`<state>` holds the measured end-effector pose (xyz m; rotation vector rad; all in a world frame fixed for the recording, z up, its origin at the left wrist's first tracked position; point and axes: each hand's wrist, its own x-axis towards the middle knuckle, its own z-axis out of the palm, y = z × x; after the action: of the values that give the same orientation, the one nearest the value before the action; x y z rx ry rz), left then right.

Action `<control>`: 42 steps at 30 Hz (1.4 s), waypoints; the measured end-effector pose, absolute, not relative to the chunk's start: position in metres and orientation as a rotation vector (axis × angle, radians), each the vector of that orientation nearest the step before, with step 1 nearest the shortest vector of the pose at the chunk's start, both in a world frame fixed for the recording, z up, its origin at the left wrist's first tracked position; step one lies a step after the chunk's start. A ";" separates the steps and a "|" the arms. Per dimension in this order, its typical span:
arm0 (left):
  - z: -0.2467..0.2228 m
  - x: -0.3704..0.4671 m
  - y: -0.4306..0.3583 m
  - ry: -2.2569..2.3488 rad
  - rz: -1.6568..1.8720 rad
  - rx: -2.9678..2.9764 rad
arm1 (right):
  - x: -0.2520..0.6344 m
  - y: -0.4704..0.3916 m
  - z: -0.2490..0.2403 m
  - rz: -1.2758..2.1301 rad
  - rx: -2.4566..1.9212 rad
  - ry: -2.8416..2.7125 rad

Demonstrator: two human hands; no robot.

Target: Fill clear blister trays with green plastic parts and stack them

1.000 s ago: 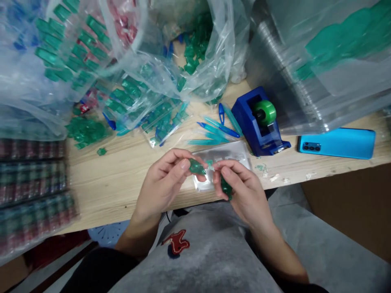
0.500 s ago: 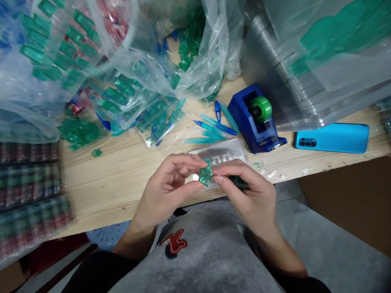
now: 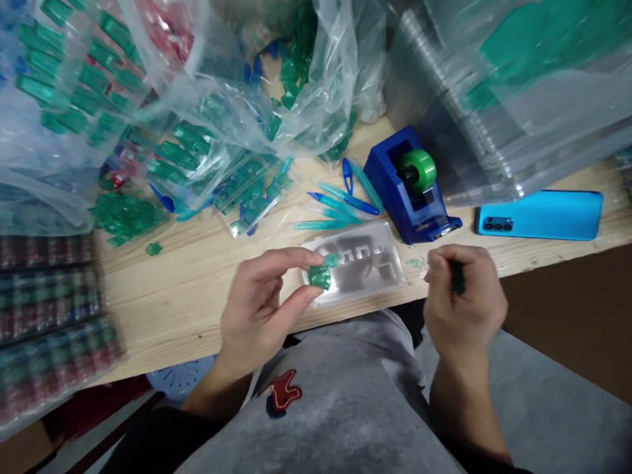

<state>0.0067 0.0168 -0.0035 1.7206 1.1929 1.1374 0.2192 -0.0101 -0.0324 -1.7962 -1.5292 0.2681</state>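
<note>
Between the thumb and forefinger of my left hand is a small translucent green plastic piece, held over the left end of a clear plastic tray. Another pale green piece shows just behind it, at the tray's left end. The tray has several moulded recesses and lies near the table's front edge. My right hand is closed in a fist to the right of the tray, wrapped round a dark green piece that is mostly hidden by the fingers.
A blue tape dispenser stands behind the tray, with teal and blue pen-shaped pieces beside it. A blue phone lies at right. Plastic bags of green parts fill the back left. Packed rows stand at the left.
My right hand has moved away to the right from the small green piece and closed into a fist. My left hand still holds the piece, and the tray is more exposed.
</note>
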 end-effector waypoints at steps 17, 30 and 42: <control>-0.039 0.001 0.013 1.126 0.593 2.461 | 0.229 -0.023 -0.045 0.491 -1.708 -1.536; -0.040 0.003 0.001 1.194 0.644 1.954 | 0.204 -0.023 -0.047 1.140 -1.493 -1.415; -0.024 0.010 0.009 1.149 0.495 1.906 | 0.188 -0.020 -0.049 1.400 -1.358 -1.234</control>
<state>0.0103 0.0093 -0.0239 1.9060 1.1493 0.4951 0.1881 -0.0197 -0.0493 -1.3582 -1.2343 1.3997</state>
